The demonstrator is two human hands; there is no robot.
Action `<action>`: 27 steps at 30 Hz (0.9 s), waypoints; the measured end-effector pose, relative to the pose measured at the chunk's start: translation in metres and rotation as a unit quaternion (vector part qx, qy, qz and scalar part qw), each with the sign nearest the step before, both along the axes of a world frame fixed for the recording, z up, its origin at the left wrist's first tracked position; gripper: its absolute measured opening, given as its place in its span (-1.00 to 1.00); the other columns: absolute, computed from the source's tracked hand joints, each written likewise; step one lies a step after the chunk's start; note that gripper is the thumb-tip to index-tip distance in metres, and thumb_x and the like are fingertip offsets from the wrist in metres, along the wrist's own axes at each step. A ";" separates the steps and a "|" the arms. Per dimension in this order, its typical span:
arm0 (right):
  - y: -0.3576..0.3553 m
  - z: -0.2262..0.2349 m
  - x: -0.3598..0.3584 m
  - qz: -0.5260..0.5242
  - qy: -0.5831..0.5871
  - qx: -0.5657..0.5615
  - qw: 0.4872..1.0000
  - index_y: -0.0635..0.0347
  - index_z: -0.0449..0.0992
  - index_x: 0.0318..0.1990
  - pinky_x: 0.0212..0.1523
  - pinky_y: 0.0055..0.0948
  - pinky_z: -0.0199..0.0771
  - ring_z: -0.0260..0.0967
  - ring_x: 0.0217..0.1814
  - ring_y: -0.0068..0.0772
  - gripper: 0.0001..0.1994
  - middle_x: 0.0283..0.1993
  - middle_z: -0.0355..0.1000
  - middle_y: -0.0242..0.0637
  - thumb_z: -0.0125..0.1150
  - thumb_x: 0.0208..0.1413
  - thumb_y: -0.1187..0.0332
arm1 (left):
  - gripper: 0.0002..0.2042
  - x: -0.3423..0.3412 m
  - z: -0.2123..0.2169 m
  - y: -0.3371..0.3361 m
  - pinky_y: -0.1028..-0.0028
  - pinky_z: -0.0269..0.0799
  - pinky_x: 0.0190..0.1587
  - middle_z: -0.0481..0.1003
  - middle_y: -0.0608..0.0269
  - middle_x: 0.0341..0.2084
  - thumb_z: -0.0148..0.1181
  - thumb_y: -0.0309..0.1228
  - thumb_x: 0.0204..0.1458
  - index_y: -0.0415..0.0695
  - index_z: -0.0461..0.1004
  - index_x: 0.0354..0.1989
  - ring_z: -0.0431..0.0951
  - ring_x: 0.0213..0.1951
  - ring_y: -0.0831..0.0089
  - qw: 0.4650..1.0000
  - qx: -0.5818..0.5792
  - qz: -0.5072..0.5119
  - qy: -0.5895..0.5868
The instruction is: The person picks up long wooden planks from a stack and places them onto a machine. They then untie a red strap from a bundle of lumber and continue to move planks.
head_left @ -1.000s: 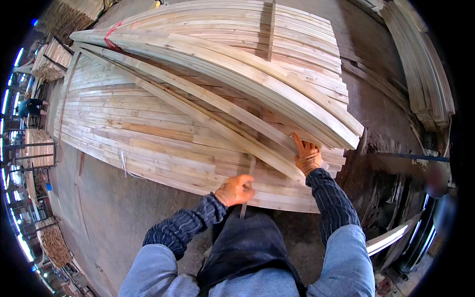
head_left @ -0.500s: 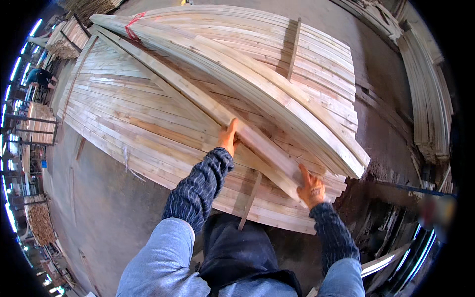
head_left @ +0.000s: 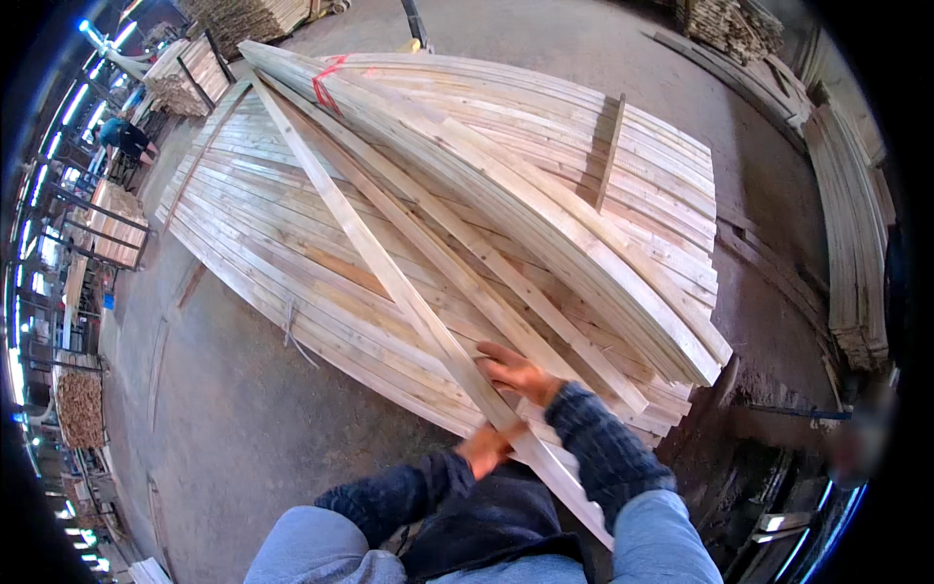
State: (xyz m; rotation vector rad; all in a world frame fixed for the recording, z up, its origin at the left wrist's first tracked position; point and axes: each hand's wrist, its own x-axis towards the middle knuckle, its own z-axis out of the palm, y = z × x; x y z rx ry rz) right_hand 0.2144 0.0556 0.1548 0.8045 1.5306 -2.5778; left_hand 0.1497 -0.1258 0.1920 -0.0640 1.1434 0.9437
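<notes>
A long, pale wooden plank (head_left: 404, 297) slants from the far end of the timber stack down past my right side. Around its near part, close to my body, my left hand (head_left: 484, 450) is closed, somewhat blurred. Further up, my right hand (head_left: 520, 375) grips the plank's right edge with fingers partly bent against it. Two more loose planks, a narrow one (head_left: 457, 273) and another beside it (head_left: 525, 277), lie diagonally on the stack (head_left: 263, 234). To their right rests a thick bundle of boards (head_left: 545, 209), tied with red strapping (head_left: 326, 88) at its far end.
A wooden crosspiece (head_left: 611, 151) lies across the stack's far right. Bundled lumber (head_left: 844, 234) stands along the right side. Metal machinery (head_left: 769, 487) is at the lower right. Racked timber piles (head_left: 112, 229) line the left, where another person (head_left: 126, 136) bends over.
The held plank's near end has swung toward me, away from the loose planks. My left hand has come down and inward; my right hand has moved left along it. The view has shifted slightly.
</notes>
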 end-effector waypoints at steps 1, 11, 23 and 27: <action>-0.004 0.003 -0.023 0.011 -0.008 0.011 1.000 0.30 0.21 0.51 0.42 -0.28 0.35 0.31 0.44 -0.15 -0.11 0.47 0.29 0.02 0.42 0.19 -0.06 | -0.54 0.020 0.016 -0.012 0.35 0.60 0.03 0.53 0.26 -0.01 0.35 -0.21 0.27 -0.14 0.38 0.23 0.59 -0.01 0.37 0.997 0.054 -0.029 -0.036; -0.099 -0.004 0.137 -0.054 -0.125 -0.020 0.991 0.40 0.49 0.25 0.16 -0.35 0.53 0.51 0.11 -0.33 -0.48 0.15 0.54 -0.15 0.39 0.23 0.26 | -0.52 -0.042 0.078 0.034 0.20 0.51 0.18 0.54 -0.04 0.03 0.40 -0.30 0.08 -0.17 0.50 0.17 0.58 0.09 0.10 0.778 0.404 -0.422 0.233; -0.175 0.180 0.385 -0.014 -0.454 0.200 0.868 0.15 0.45 0.40 0.41 -0.24 0.42 0.48 0.36 -0.09 -0.02 0.31 0.52 0.00 0.66 -0.24 -0.08 | -0.33 -0.232 0.059 0.197 0.10 0.54 0.13 0.65 0.11 -0.07 0.52 -0.13 -0.41 0.03 0.57 0.04 0.64 0.02 0.04 0.275 0.376 -0.732 0.497; -0.198 0.160 0.413 0.022 -0.504 0.356 0.787 -0.09 0.39 0.44 0.40 -0.09 0.37 0.42 0.38 0.00 -0.06 0.36 0.46 -0.08 0.58 -0.16 -0.12 | -0.45 -0.204 0.022 0.181 0.07 0.60 -0.05 0.65 0.03 -0.21 0.54 -0.09 -0.39 0.01 0.59 -0.13 0.68 -0.10 0.03 0.199 0.346 -0.709 0.581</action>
